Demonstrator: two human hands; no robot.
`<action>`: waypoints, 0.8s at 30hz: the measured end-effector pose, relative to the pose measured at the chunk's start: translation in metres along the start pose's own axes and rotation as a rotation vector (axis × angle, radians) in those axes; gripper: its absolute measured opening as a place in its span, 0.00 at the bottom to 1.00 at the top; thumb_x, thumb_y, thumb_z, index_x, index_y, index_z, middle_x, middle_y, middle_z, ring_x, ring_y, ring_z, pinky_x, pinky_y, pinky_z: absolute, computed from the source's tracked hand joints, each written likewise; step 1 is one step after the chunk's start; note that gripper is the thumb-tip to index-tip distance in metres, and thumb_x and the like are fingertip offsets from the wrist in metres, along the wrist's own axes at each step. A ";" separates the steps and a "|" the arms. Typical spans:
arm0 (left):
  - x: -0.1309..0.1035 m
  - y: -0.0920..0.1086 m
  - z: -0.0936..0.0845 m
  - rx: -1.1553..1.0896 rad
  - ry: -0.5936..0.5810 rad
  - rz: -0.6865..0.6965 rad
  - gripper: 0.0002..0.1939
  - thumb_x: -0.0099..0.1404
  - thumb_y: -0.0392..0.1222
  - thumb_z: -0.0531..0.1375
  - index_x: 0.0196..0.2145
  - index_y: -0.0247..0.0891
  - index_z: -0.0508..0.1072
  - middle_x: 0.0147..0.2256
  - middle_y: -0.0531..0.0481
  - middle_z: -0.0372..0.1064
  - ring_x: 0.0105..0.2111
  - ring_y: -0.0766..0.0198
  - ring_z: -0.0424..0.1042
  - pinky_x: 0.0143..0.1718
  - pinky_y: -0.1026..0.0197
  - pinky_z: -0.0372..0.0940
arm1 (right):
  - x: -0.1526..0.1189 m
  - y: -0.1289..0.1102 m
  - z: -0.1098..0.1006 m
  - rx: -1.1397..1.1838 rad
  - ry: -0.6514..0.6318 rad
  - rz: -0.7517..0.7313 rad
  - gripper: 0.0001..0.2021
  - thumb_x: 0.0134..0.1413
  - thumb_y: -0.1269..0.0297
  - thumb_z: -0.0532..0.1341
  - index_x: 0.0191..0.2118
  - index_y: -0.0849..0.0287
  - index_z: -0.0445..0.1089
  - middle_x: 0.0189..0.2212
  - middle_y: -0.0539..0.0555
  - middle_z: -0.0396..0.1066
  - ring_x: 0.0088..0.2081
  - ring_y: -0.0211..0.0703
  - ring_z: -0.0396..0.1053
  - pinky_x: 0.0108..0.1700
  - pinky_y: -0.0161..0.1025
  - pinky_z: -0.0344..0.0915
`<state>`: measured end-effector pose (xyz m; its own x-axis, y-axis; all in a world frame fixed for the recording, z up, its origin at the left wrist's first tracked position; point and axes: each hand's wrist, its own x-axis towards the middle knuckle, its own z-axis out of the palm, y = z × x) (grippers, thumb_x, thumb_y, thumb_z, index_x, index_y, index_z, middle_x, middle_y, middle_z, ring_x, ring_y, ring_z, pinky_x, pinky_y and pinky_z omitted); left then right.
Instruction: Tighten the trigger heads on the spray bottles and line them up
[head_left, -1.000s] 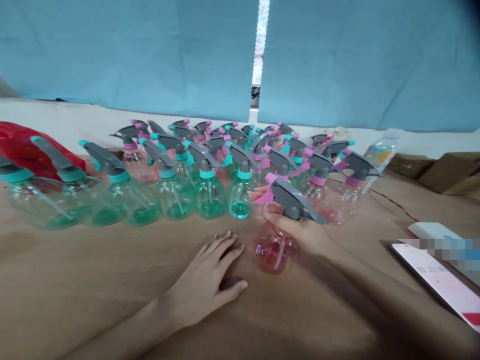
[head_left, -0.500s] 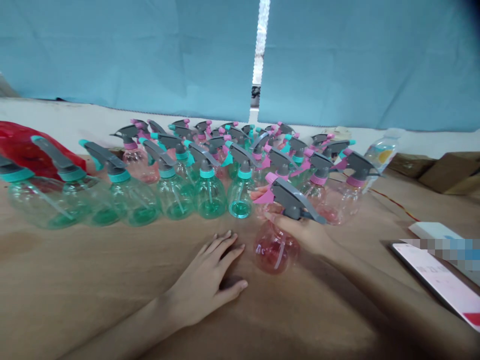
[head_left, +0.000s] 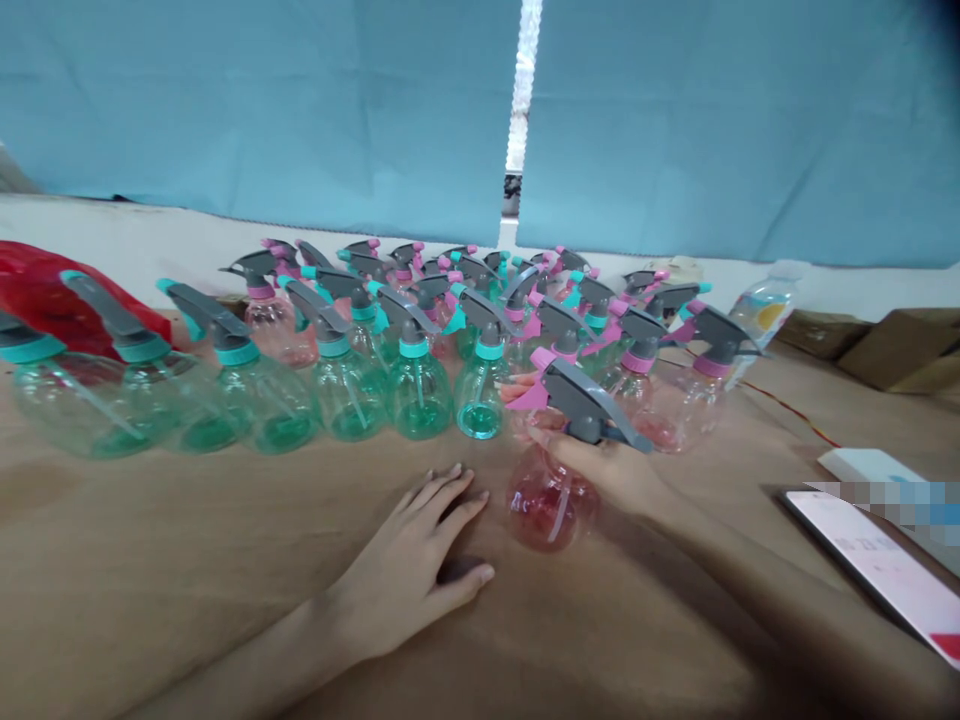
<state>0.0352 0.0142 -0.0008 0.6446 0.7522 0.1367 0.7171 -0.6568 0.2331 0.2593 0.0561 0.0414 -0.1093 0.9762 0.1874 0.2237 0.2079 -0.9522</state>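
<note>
My right hand (head_left: 592, 465) is closed round the neck of a pink spray bottle (head_left: 551, 510), just under its grey and pink trigger head; some of the fingers are hidden behind the bottle. The bottle is upright at the front of the group. Flat on the brown table (head_left: 247, 610), my left hand (head_left: 420, 560) lies with its fingers spread, holding nothing. Beyond it stands a front row of green spray bottles, among them one with a turquoise collar (head_left: 480, 405) and another beside it (head_left: 421, 405). Pink spray bottles (head_left: 641, 400) stand at the right end.
More green and pink spray bottles crowd behind the front row. A red plastic bag (head_left: 67, 295) lies far left. At right are a phone (head_left: 870, 560), a white box (head_left: 862, 465), a clear labelled bottle (head_left: 765, 305), cardboard (head_left: 907, 350) and a thin cable (head_left: 795, 405). Blue cloth (head_left: 300, 120) hangs behind.
Almost nothing differs. My right hand still holds the pink spray bottle in the same spot, and my left hand rests where it was; the view has shifted very slightly.
</note>
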 end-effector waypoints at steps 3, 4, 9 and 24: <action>0.000 0.000 0.000 0.004 -0.007 0.001 0.28 0.66 0.55 0.53 0.59 0.40 0.59 0.61 0.43 0.50 0.60 0.50 0.49 0.57 0.45 0.49 | 0.000 0.002 0.000 0.018 -0.018 0.004 0.09 0.47 0.58 0.62 0.34 0.55 0.68 0.28 0.51 0.72 0.31 0.43 0.71 0.36 0.43 0.67; 0.000 0.000 0.000 0.004 -0.010 0.000 0.28 0.66 0.55 0.53 0.59 0.40 0.59 0.61 0.43 0.50 0.60 0.50 0.49 0.57 0.45 0.49 | 0.000 0.002 -0.001 0.020 -0.024 0.000 0.09 0.47 0.58 0.61 0.35 0.55 0.68 0.27 0.50 0.72 0.32 0.44 0.71 0.36 0.43 0.67; 0.000 -0.002 0.001 0.001 0.001 0.004 0.28 0.66 0.56 0.53 0.59 0.41 0.57 0.61 0.44 0.49 0.60 0.49 0.49 0.57 0.45 0.49 | 0.001 -0.001 -0.003 -0.037 -0.068 -0.061 0.05 0.47 0.66 0.59 0.33 0.54 0.69 0.27 0.49 0.72 0.32 0.42 0.71 0.37 0.41 0.68; 0.000 -0.002 0.001 0.032 -0.037 0.000 0.29 0.66 0.57 0.51 0.59 0.39 0.57 0.62 0.44 0.48 0.61 0.51 0.47 0.58 0.45 0.48 | -0.003 -0.011 -0.007 -0.069 -0.030 -0.062 0.02 0.43 0.66 0.59 0.26 0.52 0.69 0.19 0.46 0.69 0.28 0.43 0.71 0.30 0.39 0.67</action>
<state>0.0340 0.0159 -0.0027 0.6536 0.7501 0.1007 0.7249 -0.6587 0.2018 0.2643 0.0514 0.0534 -0.1539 0.9592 0.2372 0.2817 0.2727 -0.9199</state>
